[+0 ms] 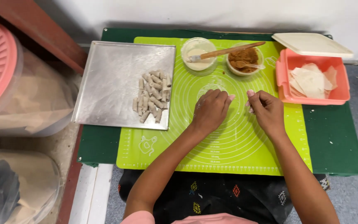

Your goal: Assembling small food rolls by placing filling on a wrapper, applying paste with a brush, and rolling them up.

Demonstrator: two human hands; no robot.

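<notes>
Head view: both hands are low over the middle of the green silicone mat (237, 145). Left hand (210, 111) is curled, fingers bent together; whatever sits under it is hidden. Right hand (266, 108) pinches a small pale wrapper piece (250, 109). Far left, the metal tray (108, 74) carries finished rolls (152, 95). Far side: paste bowl (198, 53) with brush (228, 50), filling bowl (244, 60). Right, the pink container (311, 81) holds wrappers.
</notes>
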